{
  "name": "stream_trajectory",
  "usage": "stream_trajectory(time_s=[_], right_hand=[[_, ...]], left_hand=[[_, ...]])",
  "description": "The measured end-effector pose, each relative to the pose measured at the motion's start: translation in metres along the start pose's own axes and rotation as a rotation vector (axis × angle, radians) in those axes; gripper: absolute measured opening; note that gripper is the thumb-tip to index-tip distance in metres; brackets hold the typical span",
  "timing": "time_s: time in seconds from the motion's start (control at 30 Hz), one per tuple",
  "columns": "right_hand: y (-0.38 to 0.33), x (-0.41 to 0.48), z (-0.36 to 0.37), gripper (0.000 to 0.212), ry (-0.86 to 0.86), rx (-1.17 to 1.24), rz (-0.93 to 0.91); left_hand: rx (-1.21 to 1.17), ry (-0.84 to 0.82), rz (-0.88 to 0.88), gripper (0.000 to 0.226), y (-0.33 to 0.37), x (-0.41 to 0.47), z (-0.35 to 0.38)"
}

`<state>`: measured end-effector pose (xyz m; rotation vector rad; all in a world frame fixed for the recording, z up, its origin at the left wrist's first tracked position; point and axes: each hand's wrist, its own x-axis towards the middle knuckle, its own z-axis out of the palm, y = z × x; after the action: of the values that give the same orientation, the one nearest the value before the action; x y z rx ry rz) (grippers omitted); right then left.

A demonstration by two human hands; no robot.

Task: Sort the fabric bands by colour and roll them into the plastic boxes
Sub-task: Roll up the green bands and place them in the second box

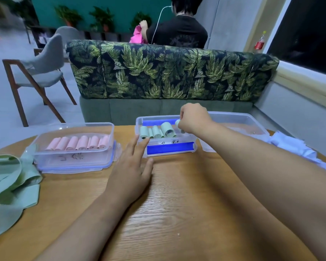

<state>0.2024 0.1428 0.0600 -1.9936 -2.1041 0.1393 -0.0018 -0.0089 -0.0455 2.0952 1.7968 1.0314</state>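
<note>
Desk: round, wood grain; we keep three boxes along its far edge.

Loose green bands: heaped at our left, unrolled; we judge they could slide off the rim if nudged.

Pink box: a row of pink rolls; dark marks on its front wall, unreadable.

Green box: blue clips, green rolls in a row. Front marks too small to read. A loosely set roll may unwind or tip its neighbours.

Right hand: fingers closed on a green roll over that box's right end.

Left hand: fingers spread, flat, tips at the box's front corner, holding nothing.
</note>
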Motion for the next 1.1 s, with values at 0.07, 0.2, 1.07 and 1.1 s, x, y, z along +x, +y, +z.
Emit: stream_trajectory(time_s=[0.07,0.2,1.07,1.1], right_hand=[[-0.004,0.003,0.006,0.016,-0.004,-0.045,-0.004],[-0.007,0.008,0.018,0.009,-0.001,-0.086,-0.005],[0.012,-0.026,-0.010,0.038,-0.039,0.053,-0.077],[0.012,-0.035,-0.008,0.039,-0.021,0.091,-0.080]], left_hand=[[0.010,0.000,-0.003,0.062,0.002,0.000,-0.001],[0.003,0.015,-0.001,0.062,0.004,0.000,-0.003],[0.019,0.043,0.042,0.067,-0.003,0.001,-0.001],[0.001,0.059,0.043,0.065,-0.003,0.001,-0.001]])
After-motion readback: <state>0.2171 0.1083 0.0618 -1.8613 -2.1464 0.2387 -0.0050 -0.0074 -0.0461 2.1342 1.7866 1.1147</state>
